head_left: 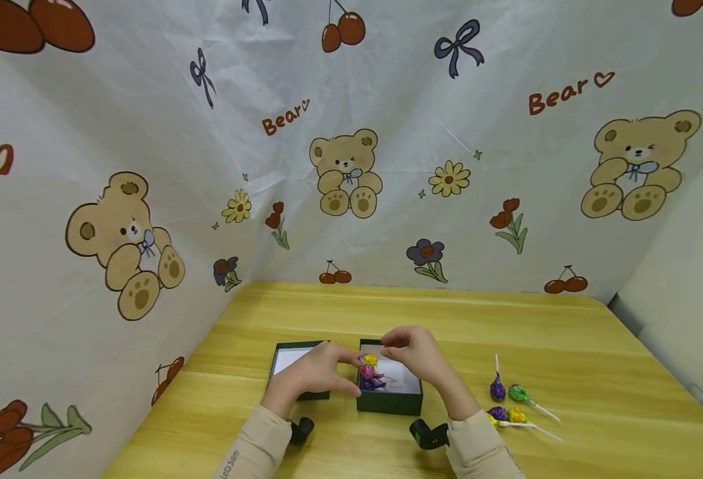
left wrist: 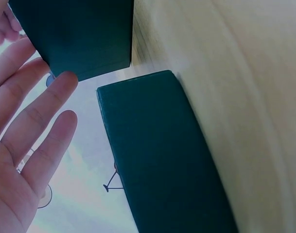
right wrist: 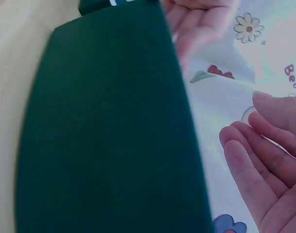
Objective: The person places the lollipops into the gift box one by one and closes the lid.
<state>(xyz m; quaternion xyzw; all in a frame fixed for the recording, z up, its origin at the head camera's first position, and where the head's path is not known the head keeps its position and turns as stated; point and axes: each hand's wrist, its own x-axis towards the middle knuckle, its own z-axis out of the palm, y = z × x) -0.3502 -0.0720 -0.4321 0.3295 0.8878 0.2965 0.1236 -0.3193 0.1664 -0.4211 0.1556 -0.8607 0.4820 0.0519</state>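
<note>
A dark green box (head_left: 390, 403) stands on the table with a yellow lollipop (head_left: 370, 360), a pink lollipop (head_left: 367, 372) and a purple lollipop (head_left: 372, 384) inside, along its left side. My left hand (head_left: 317, 374) reaches over the left edge of this box, close beside the lollipops. In the left wrist view its fingers (left wrist: 33, 121) are extended and spread, holding nothing. Over the box's right side is my right hand (head_left: 419, 356). Its fingers (right wrist: 257, 165) bend slightly in the right wrist view, with nothing between them and the thumb.
Left of the box lies a second green box part (head_left: 313, 396) with a white inside, partly behind my left hand. On the table to the right are several more lollipops, among them a purple one (head_left: 498, 390) and a green one (head_left: 517, 394). A printed cloth (head_left: 387, 233) hangs behind the table.
</note>
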